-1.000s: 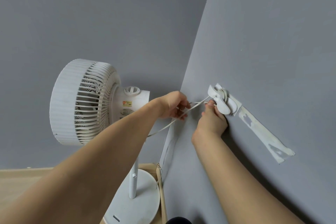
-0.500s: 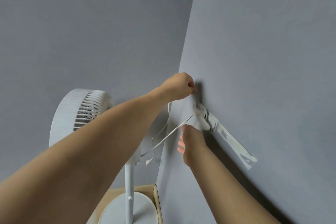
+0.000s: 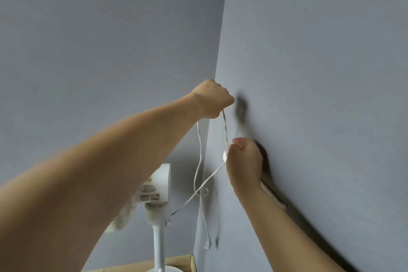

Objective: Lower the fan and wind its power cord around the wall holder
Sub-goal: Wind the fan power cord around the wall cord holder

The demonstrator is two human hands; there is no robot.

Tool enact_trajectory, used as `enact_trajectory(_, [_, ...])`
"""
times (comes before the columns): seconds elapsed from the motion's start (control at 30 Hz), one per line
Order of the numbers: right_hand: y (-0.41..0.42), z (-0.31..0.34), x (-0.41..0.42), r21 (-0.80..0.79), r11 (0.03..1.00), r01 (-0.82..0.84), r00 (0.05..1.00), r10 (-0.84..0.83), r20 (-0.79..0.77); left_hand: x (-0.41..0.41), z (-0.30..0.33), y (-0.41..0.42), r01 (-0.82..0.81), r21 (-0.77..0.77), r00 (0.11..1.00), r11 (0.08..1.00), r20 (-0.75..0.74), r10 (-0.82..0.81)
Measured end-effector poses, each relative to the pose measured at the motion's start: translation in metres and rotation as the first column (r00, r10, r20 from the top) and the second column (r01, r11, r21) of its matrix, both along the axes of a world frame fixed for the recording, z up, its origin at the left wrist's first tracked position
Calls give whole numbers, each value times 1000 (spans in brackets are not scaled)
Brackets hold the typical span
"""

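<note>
My left hand [image 3: 212, 99] is raised near the wall corner, closed around the thin white power cord [image 3: 199, 152], which hangs down in loops from it. My right hand [image 3: 244, 163] rests against the right wall with its fingers closed, covering the wall holder; a short stretch of cord runs between the two hands. A white edge of the holder [image 3: 224, 157] shows at my fingers. The white fan [image 3: 154, 190] stands low at the bottom centre on its pole [image 3: 159, 247], mostly hidden behind my left forearm.
Grey walls meet in a corner [image 3: 220, 51] right behind my hands. A white tape strip [image 3: 273, 196] on the right wall shows past my right wrist. The wooden floor [image 3: 132, 266] and the fan's base [image 3: 167, 269] sit at the bottom edge.
My left hand rose from beside the holder up along the wall corner, pulling the cord upward. My right hand moved over the holder and hides it. The view tilted up, so the fan dropped lower.
</note>
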State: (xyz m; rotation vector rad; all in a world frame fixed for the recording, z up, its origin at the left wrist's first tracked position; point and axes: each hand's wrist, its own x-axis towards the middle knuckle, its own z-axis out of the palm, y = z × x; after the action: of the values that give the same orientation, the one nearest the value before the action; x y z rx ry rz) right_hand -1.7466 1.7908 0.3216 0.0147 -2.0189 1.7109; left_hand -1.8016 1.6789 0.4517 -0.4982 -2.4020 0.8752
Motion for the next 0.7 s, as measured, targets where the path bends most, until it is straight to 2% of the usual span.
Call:
enact_trajectory(0.1, [-3, 20, -4, 49, 998, -43, 996, 47, -76, 4, 20, -6, 56, 102, 984, 993, -172, -38])
enact_trajectory(0.3, [-14, 65, -24, 276, 946, -168, 985, 170, 16, 23, 57, -11, 124, 121, 924, 985, -377, -70])
enact_trajectory(0.37, [-9, 84, -28, 306, 942, -141, 989, 146, 4, 27, 62, -16, 117, 109, 908, 987, -415, -62])
enact_trajectory(0.43, [-5, 99, -30, 340, 940, -14, 997, 38, -61, 28, 56, -22, 114, 140, 902, 984, -429, -44])
enact_trajectory(0.5, [-3, 110, -26, 380, 920, 99, 993, -64, -104, 26, 37, -28, 83, 243, 919, 966, -395, 20])
enact_trajectory(0.57, [-3, 116, -22, 431, 887, 166, 981, -107, -159, 18, 9, -34, 29, 412, 945, 911, -309, 110])
enact_trajectory(0.7, [2, 113, -15, 411, 881, 234, 964, -156, -215, 2, -63, -43, -186, 716, 974, 673, 44, 222])
